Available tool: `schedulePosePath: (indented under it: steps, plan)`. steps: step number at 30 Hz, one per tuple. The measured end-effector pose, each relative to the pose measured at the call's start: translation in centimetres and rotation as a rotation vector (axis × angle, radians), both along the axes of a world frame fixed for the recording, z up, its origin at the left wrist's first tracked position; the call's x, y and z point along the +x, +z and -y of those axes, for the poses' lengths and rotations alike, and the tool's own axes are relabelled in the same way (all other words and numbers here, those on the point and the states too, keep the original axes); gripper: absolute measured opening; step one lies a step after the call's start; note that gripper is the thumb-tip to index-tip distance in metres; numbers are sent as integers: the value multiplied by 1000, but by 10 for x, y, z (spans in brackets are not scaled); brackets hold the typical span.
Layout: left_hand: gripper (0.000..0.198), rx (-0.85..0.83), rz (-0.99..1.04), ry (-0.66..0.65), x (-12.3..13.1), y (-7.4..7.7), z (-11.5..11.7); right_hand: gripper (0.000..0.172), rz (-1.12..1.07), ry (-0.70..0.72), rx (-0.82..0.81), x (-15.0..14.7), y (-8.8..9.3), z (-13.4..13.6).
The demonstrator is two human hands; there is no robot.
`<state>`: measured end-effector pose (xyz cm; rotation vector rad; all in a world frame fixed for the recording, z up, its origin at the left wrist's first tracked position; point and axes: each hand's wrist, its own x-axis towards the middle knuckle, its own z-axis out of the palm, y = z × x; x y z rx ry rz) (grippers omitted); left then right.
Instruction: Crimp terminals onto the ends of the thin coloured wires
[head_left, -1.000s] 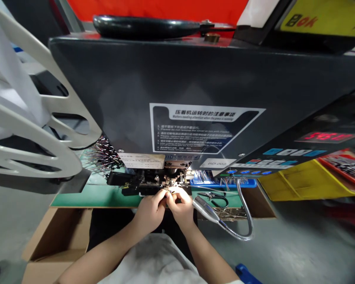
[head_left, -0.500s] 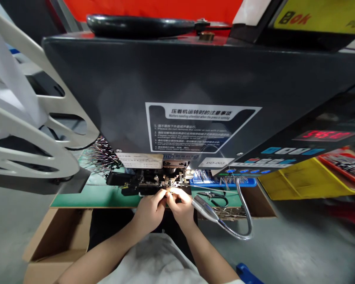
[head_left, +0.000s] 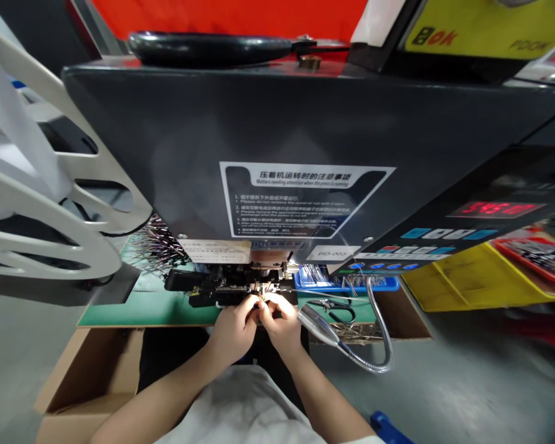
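My left hand (head_left: 232, 332) is closed in a pinch just in front of the die area (head_left: 261, 287) of a dark terminal crimping press (head_left: 166, 142). Close against it, my right hand (head_left: 283, 325) pinches too, its thumb and fingertips meeting the left ones. Whatever lies between the fingertips is too small and too covered to make out. Both wrists come in low over the front edge of the green bench top (head_left: 143, 313).
A bendable metal lamp (head_left: 318, 327) reaches beside my right hand. Behind it lie black-handled cutters (head_left: 345, 313) and a blue tray (head_left: 388, 284) of wires. Dark wires (head_left: 155, 250) bunch at left, beyond a pale reel (head_left: 113, 262). A cardboard box (head_left: 65, 376) stands below.
The view has shifted slightly, so the press appears a little farther left. Both hands keep their pinch at the same place by the die area.
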<state>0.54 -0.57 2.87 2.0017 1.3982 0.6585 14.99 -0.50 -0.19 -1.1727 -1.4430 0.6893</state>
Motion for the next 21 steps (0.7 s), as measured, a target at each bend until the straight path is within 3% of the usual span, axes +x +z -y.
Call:
schedulePosePath:
  steps: [4,9,14,18,21]
  plan:
    - [16,-12,51,-16,-6,0,4,21,-44,25,-82,5,-15,16]
    - [21,-98,117,-89,-7,-8,18,8,-148,161,-259,3,-38,47]
    - [30,-285,224,-144,5,-26,33,16,-202,34,-289,9,-54,70]
    - [43,-335,243,-154,5,-41,45,31,-230,-192,-247,53,-57,80]
    - [46,-371,235,-138,-2,-56,56,36,-197,-342,-210,117,-40,78]
